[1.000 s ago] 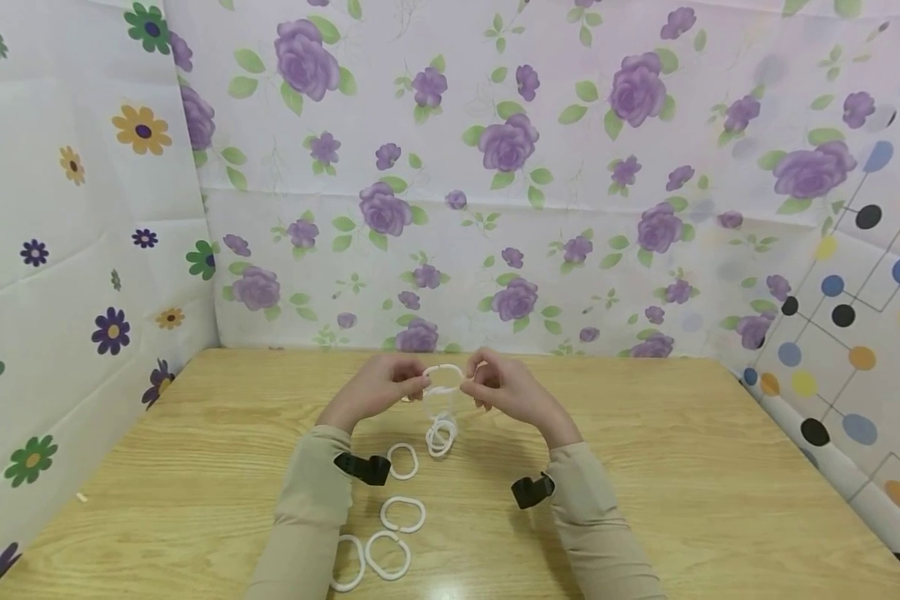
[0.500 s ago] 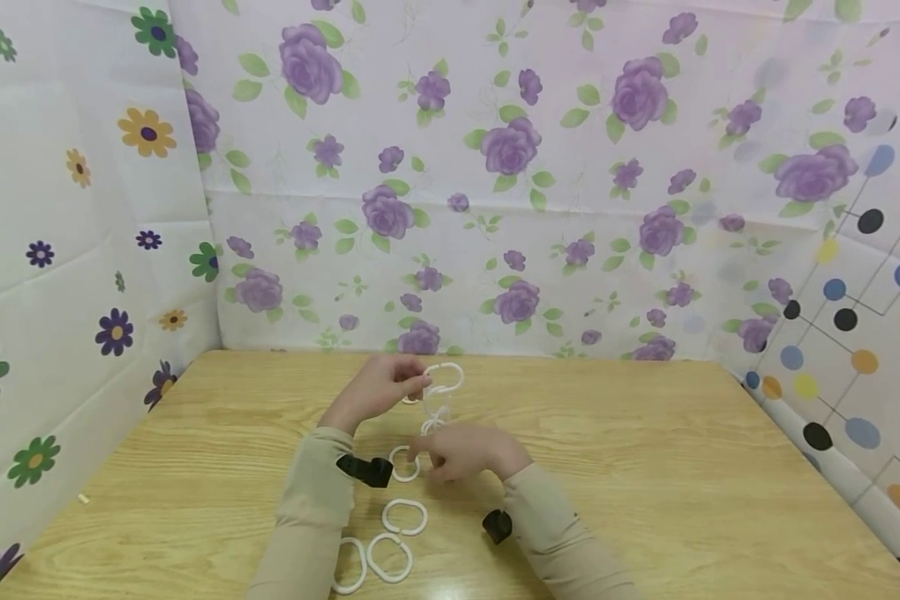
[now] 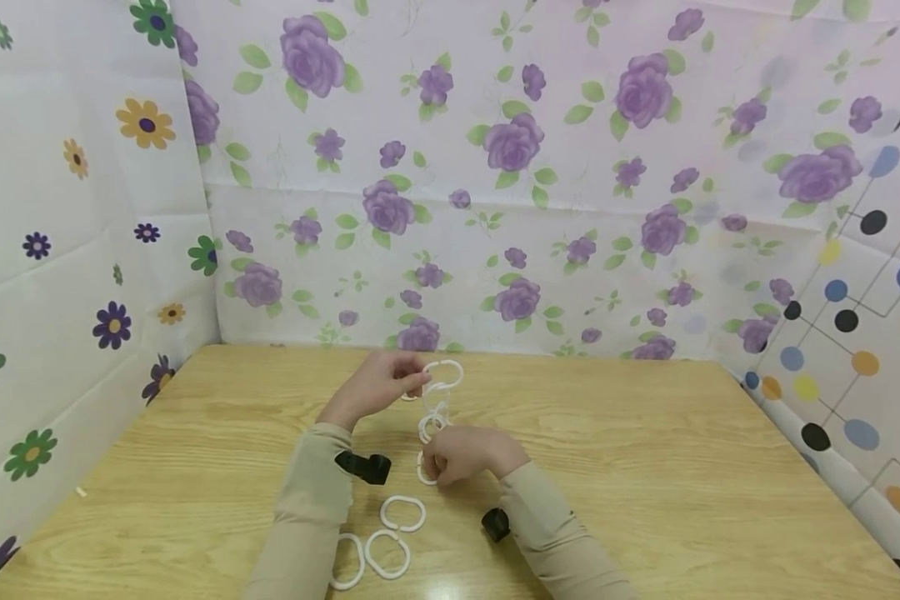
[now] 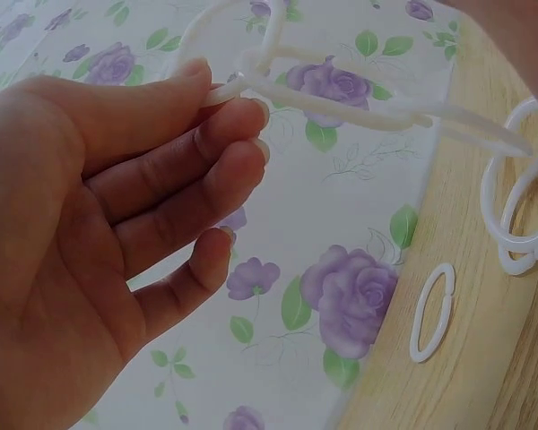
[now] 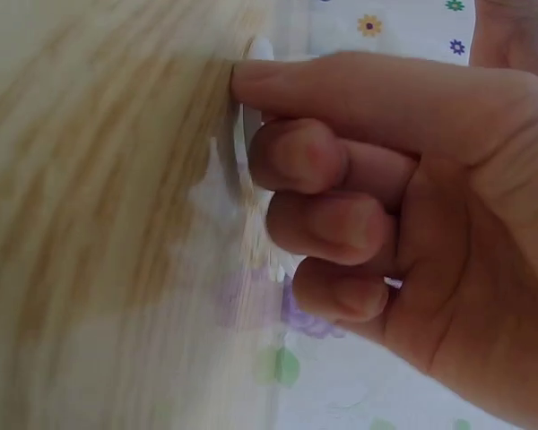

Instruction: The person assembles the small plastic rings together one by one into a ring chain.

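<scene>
In the head view my left hand [image 3: 378, 387] pinches the top white plastic link [image 3: 462, 373] between thumb and fingertips, holding it above the table. From it a chain of several white links hangs down, the lower ones [image 3: 422, 428] bunched near the tabletop. The left wrist view shows the thumb [image 4: 152, 98] against the link and the other fingers loosely bent. My right hand [image 3: 472, 452] is low at the table, fingers curled, gripping a loose white link [image 3: 420, 468] that its fingers partly cover. In the right wrist view that link [image 5: 262, 47] shows at the fingertips, by the wood surface.
Three loose white links lie on the wooden table [image 3: 682, 467] near its front: an oval one [image 3: 403, 499], one below it [image 3: 368, 557] and one beside my left sleeve [image 3: 362, 567]. Another link [image 4: 418, 322] lies behind my left hand. Patterned cloths surround the table.
My right hand has let go of the top link, moved down and left to the table, and taken the loose link, which has shifted slightly right. My left hand keeps holding the chain.
</scene>
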A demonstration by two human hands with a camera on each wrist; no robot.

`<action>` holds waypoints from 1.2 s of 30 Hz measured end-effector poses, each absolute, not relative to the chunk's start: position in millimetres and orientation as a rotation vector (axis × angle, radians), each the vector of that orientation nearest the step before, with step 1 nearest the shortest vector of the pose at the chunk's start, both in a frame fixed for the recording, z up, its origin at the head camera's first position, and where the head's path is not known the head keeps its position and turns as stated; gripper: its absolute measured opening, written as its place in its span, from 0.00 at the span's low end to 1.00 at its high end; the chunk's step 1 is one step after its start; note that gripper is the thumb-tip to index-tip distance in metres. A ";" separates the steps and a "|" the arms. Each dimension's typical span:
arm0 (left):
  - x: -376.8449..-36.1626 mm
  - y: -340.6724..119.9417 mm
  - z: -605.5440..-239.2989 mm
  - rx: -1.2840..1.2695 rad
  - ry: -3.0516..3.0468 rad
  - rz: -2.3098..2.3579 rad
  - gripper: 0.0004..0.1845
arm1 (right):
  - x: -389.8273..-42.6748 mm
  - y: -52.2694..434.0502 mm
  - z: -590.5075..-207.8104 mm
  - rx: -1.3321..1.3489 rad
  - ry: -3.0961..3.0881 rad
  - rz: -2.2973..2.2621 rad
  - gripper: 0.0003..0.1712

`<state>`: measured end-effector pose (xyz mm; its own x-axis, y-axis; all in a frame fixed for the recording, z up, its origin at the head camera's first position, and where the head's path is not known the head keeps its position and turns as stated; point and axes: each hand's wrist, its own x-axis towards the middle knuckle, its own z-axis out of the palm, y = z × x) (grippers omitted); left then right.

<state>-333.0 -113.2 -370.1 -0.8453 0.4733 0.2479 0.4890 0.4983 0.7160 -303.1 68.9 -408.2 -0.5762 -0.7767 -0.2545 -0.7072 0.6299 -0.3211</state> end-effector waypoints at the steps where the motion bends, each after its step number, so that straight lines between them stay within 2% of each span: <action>1: -332.9 -113.2 -369.8 -0.867 -2.705 -1.301 0.10 | -303.8 69.3 -408.3 -1.210 2.477 -0.255 0.04; 13: -333.9 -111.2 -371.7 -0.879 -2.701 -1.308 0.10 | -320.4 97.3 -400.3 -1.445 2.453 -0.578 0.04; 21: -333.9 -111.7 -371.9 -0.902 -2.698 -1.265 0.08 | -324.3 116.1 -394.6 -1.202 2.380 -0.776 0.05; 30: -332.6 -110.8 -373.5 -0.894 -2.722 -1.264 0.08 | -326.2 135.0 -383.8 -1.213 2.428 -0.936 0.06; 36: -332.2 -110.0 -373.8 -0.876 -2.758 -1.256 0.08 | -327.7 152.3 -377.7 -1.105 2.419 -1.157 0.10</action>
<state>-332.2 -110.0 -373.8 -0.8458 0.4906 0.2097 0.4803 0.5289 0.6997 -327.7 152.3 -377.7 -0.6849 -0.7217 0.1003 -0.5310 0.4002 -0.7469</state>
